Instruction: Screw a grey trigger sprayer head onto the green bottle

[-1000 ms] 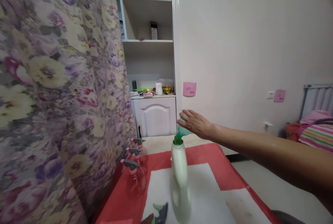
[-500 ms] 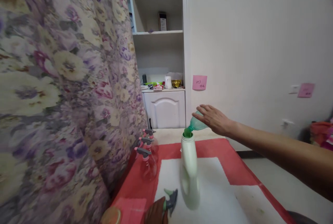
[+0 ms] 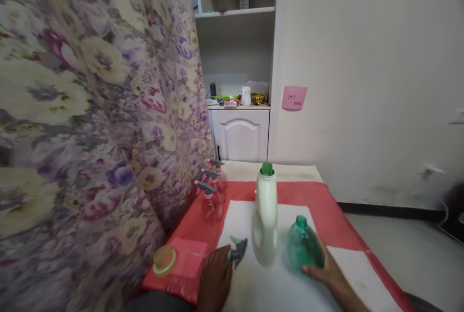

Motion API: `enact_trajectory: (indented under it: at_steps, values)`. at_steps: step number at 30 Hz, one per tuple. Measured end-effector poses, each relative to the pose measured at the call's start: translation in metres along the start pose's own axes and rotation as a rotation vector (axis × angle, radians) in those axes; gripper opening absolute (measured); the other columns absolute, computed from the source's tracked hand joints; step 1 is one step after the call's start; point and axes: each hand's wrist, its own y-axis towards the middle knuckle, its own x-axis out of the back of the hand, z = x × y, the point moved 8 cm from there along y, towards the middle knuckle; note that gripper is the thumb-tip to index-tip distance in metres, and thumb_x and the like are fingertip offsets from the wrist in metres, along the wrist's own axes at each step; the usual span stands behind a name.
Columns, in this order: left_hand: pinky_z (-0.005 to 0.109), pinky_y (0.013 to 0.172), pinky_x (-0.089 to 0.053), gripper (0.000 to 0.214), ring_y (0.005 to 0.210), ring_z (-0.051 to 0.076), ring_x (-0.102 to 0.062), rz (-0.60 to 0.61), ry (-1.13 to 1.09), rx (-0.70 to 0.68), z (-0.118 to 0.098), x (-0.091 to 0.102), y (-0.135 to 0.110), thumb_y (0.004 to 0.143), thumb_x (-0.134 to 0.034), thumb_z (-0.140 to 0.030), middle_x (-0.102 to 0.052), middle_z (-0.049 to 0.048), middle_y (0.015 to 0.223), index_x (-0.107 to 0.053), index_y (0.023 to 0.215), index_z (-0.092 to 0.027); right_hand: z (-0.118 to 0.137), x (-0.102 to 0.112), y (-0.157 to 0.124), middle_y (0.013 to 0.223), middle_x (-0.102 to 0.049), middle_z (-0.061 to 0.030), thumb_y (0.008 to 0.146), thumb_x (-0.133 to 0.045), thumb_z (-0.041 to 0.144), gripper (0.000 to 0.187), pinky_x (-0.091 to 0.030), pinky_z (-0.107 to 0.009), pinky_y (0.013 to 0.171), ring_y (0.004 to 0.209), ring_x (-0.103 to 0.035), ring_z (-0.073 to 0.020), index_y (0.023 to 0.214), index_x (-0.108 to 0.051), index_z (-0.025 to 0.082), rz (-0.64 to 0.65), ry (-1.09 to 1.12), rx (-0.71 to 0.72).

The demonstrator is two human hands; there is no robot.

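Hands at the bench's near edge: my right hand (image 3: pixel 328 271) grips a green bottle (image 3: pixel 303 243), my left hand (image 3: pixel 214 278) clasps a spray trigger (image 3: pixel 237 250) beside the white bottle (image 3: pixel 266 217).

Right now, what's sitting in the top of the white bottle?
A green funnel pokes out of the white bottle's neck. Its stem and anything inside are hidden: the bottle is opaque.

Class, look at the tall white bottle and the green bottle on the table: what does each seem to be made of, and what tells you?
White bottle: probably opaque plastic with a smooth matte finish; moulded handle hollow, soft sheen. Green bottle, held by the right hand: likely translucent tinted plastic; light passes through its glossy wall.
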Motion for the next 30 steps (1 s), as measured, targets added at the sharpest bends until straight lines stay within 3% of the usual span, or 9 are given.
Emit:
enact_trajectory:
  at_steps: [2,6,13,19,25,30]
  values:
    - [0.041,0.090,-0.056,0.030,0.100,0.024,-0.069,0.003,0.001,0.006,-0.001,0.002,0.000,0.088,-0.056,-0.025,-0.075,0.0072,0.108,-0.062,0.117,-0.021,-0.019,-0.030,-0.025,0.132,-0.062,-0.0119,0.054,-0.082,0.056,0.095,-0.047,-0.054,0.102,0.125,-0.056,-0.0416,0.138,-0.046,0.032,0.039,0.084,-0.064]
    - [0.039,0.089,-0.057,0.030,0.099,0.023,-0.070,0.007,0.012,0.014,-0.004,0.007,0.000,0.087,-0.057,-0.026,-0.075,0.0071,0.106,-0.062,0.116,-0.020,-0.016,-0.065,-0.044,0.137,-0.059,-0.0107,0.054,-0.081,0.048,0.092,-0.045,-0.051,0.106,0.131,-0.050,-0.0410,0.138,-0.047,0.030,0.086,0.130,-0.093]
    - [0.039,0.087,-0.057,0.028,0.097,0.023,-0.071,0.011,0.027,0.033,-0.004,0.010,0.002,0.087,-0.058,-0.027,-0.076,0.0060,0.105,-0.064,0.114,-0.023,-0.019,-0.067,-0.048,0.136,-0.059,-0.0092,0.050,-0.083,0.032,0.093,-0.045,-0.045,0.107,0.130,-0.052,-0.0397,0.136,-0.049,0.030,0.142,0.065,-0.080]
    - [0.039,0.086,-0.059,0.029,0.096,0.024,-0.071,0.019,0.043,0.028,-0.006,0.013,0.004,0.088,-0.056,-0.029,-0.076,0.0074,0.105,-0.064,0.115,-0.022,-0.032,-0.073,-0.048,0.136,-0.059,-0.0102,0.049,-0.081,0.032,0.093,-0.044,-0.045,0.108,0.130,-0.052,-0.0394,0.135,-0.048,0.029,0.151,0.150,-0.105]
    - [0.040,0.089,-0.059,0.035,0.101,0.024,-0.071,0.036,0.052,0.009,-0.006,0.013,0.005,0.087,-0.056,-0.029,-0.075,0.0077,0.110,-0.061,0.122,-0.022,-0.035,-0.079,-0.050,0.141,-0.055,-0.0156,0.061,-0.075,0.029,0.083,-0.044,-0.042,0.108,0.131,-0.052,-0.0346,0.137,-0.043,0.022,0.179,0.197,-0.157]
    - [0.042,0.088,-0.059,0.033,0.099,0.023,-0.071,0.052,0.058,0.012,-0.005,0.011,0.005,0.087,-0.057,-0.029,-0.075,0.0072,0.108,-0.063,0.119,-0.022,-0.034,-0.080,-0.052,0.140,-0.056,-0.0157,0.059,-0.078,0.030,0.085,-0.046,-0.042,0.105,0.128,-0.054,-0.0347,0.136,-0.044,0.022,0.184,0.202,-0.172]
